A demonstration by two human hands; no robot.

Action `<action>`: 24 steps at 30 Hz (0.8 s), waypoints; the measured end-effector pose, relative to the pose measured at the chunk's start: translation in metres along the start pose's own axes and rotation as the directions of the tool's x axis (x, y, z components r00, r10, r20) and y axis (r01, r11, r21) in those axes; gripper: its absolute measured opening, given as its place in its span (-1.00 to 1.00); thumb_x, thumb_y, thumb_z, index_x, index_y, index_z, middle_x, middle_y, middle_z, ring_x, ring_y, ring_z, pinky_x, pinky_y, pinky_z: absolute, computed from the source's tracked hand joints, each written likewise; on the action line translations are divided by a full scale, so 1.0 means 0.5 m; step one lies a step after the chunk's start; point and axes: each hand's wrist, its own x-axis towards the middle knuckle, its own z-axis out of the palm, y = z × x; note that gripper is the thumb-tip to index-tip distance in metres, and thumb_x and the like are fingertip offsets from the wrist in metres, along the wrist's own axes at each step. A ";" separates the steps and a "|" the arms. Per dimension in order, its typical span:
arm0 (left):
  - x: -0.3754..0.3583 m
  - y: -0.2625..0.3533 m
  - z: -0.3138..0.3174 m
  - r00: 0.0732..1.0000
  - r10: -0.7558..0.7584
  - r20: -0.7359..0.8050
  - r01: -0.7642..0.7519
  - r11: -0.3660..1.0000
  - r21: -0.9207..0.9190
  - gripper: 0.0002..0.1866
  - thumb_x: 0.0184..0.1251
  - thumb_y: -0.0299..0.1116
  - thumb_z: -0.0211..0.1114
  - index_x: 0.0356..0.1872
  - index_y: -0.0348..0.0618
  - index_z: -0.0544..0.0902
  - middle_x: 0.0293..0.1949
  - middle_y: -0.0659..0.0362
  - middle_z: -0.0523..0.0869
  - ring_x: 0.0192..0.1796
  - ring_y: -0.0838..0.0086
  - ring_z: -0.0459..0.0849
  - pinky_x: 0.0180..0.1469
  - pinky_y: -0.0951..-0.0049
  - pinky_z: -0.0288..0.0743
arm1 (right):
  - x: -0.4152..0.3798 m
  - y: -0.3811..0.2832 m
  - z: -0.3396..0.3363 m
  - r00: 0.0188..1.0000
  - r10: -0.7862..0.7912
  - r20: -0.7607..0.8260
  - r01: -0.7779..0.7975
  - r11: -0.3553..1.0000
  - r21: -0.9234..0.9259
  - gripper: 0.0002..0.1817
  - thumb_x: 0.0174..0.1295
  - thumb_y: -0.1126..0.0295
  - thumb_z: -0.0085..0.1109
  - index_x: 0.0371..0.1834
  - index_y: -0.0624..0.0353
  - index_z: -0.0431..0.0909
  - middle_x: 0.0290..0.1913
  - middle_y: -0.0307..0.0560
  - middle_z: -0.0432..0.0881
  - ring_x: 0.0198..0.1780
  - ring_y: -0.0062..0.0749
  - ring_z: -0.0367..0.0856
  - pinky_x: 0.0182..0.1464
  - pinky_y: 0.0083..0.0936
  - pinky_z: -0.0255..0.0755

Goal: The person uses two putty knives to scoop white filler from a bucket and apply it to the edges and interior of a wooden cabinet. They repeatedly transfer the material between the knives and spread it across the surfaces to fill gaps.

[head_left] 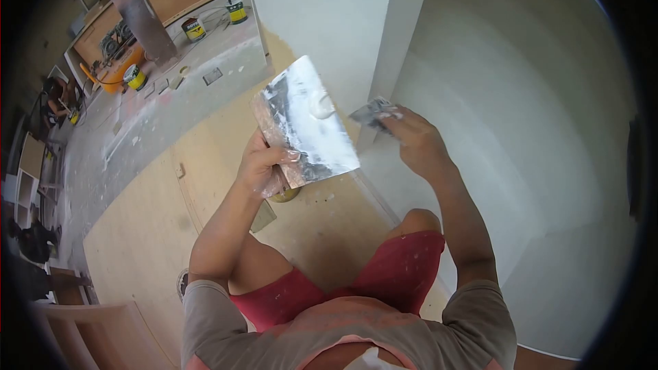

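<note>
My left hand (262, 164) is closed round the wooden edge of a wide putty knife (284, 127), its thumb lying on the near face. White putty (321, 108) is smeared across the metal, with a thicker lump near the right edge. To the right, my right hand (419, 142) grips a small scraper (372, 114), whose thin blade is streaked with white and dark marks. The scraper is held a little apart from the wide blade, in front of a pale corner post (401, 20). My fingertips partly cover the scraper.
A curved pale wall panel (534, 130) rises close on my right. Beneath me is a wooden board (157, 212). An orange air compressor (123, 72), paint buckets (194, 29) and a metal column (140, 17) stand at the back left. A person (58, 99) crouches at far left.
</note>
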 end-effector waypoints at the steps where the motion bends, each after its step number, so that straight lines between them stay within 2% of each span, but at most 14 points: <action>1: -0.002 0.003 0.005 0.999 0.051 -0.005 -0.051 0.996 0.079 -0.40 -0.22 -0.74 0.03 0.04 -0.28 0.26 -0.15 0.07 0.52 -0.17 0.35 0.57 -0.11 0.37 0.48 | -0.010 0.002 -0.001 1.000 -0.008 0.002 0.008 1.000 0.004 -0.58 -0.18 0.77 -0.04 -0.18 0.26 0.51 -0.18 0.01 0.55 -0.05 -0.19 0.49 0.00 -0.41 0.38; 3: 0.005 0.003 0.005 0.992 0.082 -0.093 -0.064 0.982 0.181 -0.44 -0.22 -0.72 0.03 -0.01 -0.29 0.30 -0.24 0.07 0.54 -0.28 0.39 0.57 -0.21 0.42 0.48 | -0.018 -0.010 -0.020 0.888 0.432 -0.158 -0.348 0.856 0.382 -0.53 -0.28 0.79 -0.05 -0.19 0.26 0.51 -0.20 -0.02 0.56 -0.13 -0.16 0.51 -0.07 -0.46 0.40; 4: 0.007 0.000 0.002 0.980 0.093 -0.174 -0.040 0.957 0.288 -0.48 -0.22 -0.70 0.04 -0.05 -0.30 0.35 -0.32 0.08 0.56 -0.39 0.44 0.57 -0.31 0.47 0.48 | -0.011 -0.016 -0.033 0.887 0.437 -0.147 -0.356 0.852 0.385 -0.53 -0.28 0.79 -0.05 -0.19 0.26 0.51 -0.20 -0.02 0.56 -0.13 -0.16 0.51 -0.07 -0.46 0.40; 6: 0.021 -0.009 -0.004 0.984 0.086 -0.154 -0.034 0.948 0.317 -0.49 -0.21 -0.71 0.03 -0.06 -0.29 0.35 -0.35 0.10 0.56 -0.42 0.46 0.55 -0.36 0.50 0.45 | 0.017 -0.021 -0.074 0.964 0.134 -0.230 -0.076 0.967 0.243 -0.57 -0.28 0.69 0.01 -0.22 0.15 0.54 -0.17 -0.16 0.57 -0.16 -0.31 0.49 -0.09 -0.45 0.34; 7: 0.027 -0.009 0.001 0.988 0.091 -0.122 -0.044 0.938 0.343 -0.50 -0.20 -0.72 0.02 -0.07 -0.29 0.35 -0.37 0.12 0.55 -0.45 0.48 0.53 -0.40 0.52 0.43 | 0.035 -0.027 -0.092 0.963 0.149 -0.226 -0.093 0.966 0.240 -0.57 -0.28 0.69 0.01 -0.22 0.15 0.54 -0.17 -0.16 0.57 -0.16 -0.31 0.49 -0.09 -0.45 0.34; 9: 0.036 -0.013 0.015 0.991 0.069 -0.119 -0.022 0.935 0.355 -0.51 -0.20 -0.73 0.02 -0.07 -0.29 0.35 -0.38 0.12 0.55 -0.45 0.48 0.54 -0.41 0.53 0.43 | 0.073 -0.046 -0.103 0.984 -0.140 -0.109 0.134 0.989 -0.055 -0.59 -0.31 0.67 0.02 -0.29 0.10 0.56 -0.22 -0.22 0.57 -0.23 -0.36 0.46 -0.14 -0.47 0.28; 13: 0.047 -0.016 0.012 0.968 0.147 -0.202 -0.049 0.905 0.423 -0.51 -0.18 -0.74 0.00 -0.07 -0.30 0.34 -0.39 0.12 0.55 -0.43 0.44 0.56 -0.40 0.51 0.45 | 0.086 -0.072 -0.080 0.975 -0.219 0.036 0.221 0.970 -0.103 -0.67 -0.25 0.72 0.02 -0.37 0.13 0.56 -0.25 -0.18 0.56 -0.18 -0.34 0.44 -0.18 -0.45 0.27; 15: 0.056 -0.015 -0.026 0.931 0.264 -0.250 -0.169 0.923 0.345 -0.49 -0.14 -0.73 0.04 -0.01 -0.33 0.30 -0.27 0.09 0.55 -0.29 0.40 0.57 -0.34 0.48 0.48 | 0.077 -0.066 -0.079 0.943 -0.214 0.256 0.217 0.976 0.016 -0.63 -0.23 0.70 -0.01 -0.32 0.08 0.56 -0.24 -0.19 0.55 -0.15 -0.29 0.43 -0.17 -0.42 0.28; 16: 0.065 -0.004 -0.056 0.920 0.276 -0.279 -0.185 0.932 0.311 -0.50 -0.14 -0.72 0.04 -0.02 -0.33 0.30 -0.26 0.07 0.54 -0.28 0.37 0.58 -0.33 0.45 0.51 | 0.078 -0.050 -0.078 0.949 -0.216 0.228 0.230 0.973 -0.032 -0.63 -0.23 0.70 -0.01 -0.32 0.08 0.56 -0.24 -0.19 0.55 -0.15 -0.29 0.43 -0.17 -0.42 0.28; 18: 0.066 0.023 -0.077 0.900 0.286 -0.329 -0.216 0.948 0.233 -0.51 -0.14 -0.72 0.02 -0.04 -0.32 0.29 -0.27 0.07 0.53 -0.27 0.33 0.58 -0.31 0.42 0.53 | 0.071 -0.026 -0.082 0.990 0.067 0.123 -0.092 0.973 0.211 -0.70 -0.10 0.64 0.01 -0.26 0.12 0.53 -0.29 -0.15 0.56 -0.24 -0.40 0.46 -0.21 -0.51 0.31; 19: 0.069 0.034 -0.076 0.889 0.304 -0.343 -0.253 0.949 0.186 -0.52 -0.14 -0.72 0.00 -0.04 -0.30 0.29 -0.27 0.08 0.52 -0.29 0.33 0.58 -0.30 0.42 0.54 | 0.095 -0.023 -0.105 0.994 0.068 0.089 -0.083 0.980 0.181 -0.70 -0.10 0.64 0.01 -0.26 0.12 0.53 -0.29 -0.15 0.56 -0.24 -0.40 0.46 -0.21 -0.51 0.31; 21: 0.090 0.040 -0.101 0.899 0.277 -0.338 -0.234 0.959 0.162 -0.47 -0.17 -0.71 -0.02 -0.01 -0.28 0.26 -0.22 0.07 0.50 -0.22 0.31 0.56 -0.21 0.37 0.52 | 0.177 -0.027 -0.184 0.765 0.605 -0.222 -0.435 0.739 0.515 -0.77 0.04 0.53 0.04 -0.19 0.23 0.48 -0.39 -0.10 0.54 -0.36 -0.54 0.45 -0.29 -0.62 0.32; 23: 0.093 0.054 -0.113 0.895 0.219 -0.389 -0.190 0.975 0.112 -0.42 -0.20 -0.71 -0.04 0.03 -0.26 0.23 -0.16 0.06 0.48 -0.16 0.29 0.53 -0.12 0.32 0.51 | 0.294 -0.058 -0.263 0.762 0.362 -0.537 -0.263 0.930 0.255 -0.74 0.07 0.48 0.01 -0.14 0.32 0.44 -0.54 0.10 0.53 -0.59 -0.12 0.50 -0.44 -0.39 0.41; 24: 0.093 0.055 -0.121 0.899 0.185 -0.396 -0.150 0.982 0.118 -0.42 -0.19 -0.71 -0.04 0.03 -0.26 0.23 -0.15 0.06 0.47 -0.15 0.28 0.53 -0.12 0.32 0.51 | 0.339 -0.066 -0.280 0.729 0.309 -0.610 -0.264 0.950 0.166 -0.72 0.06 0.47 0.01 -0.13 0.32 0.43 -0.51 0.12 0.54 -0.53 -0.07 0.52 -0.40 -0.36 0.42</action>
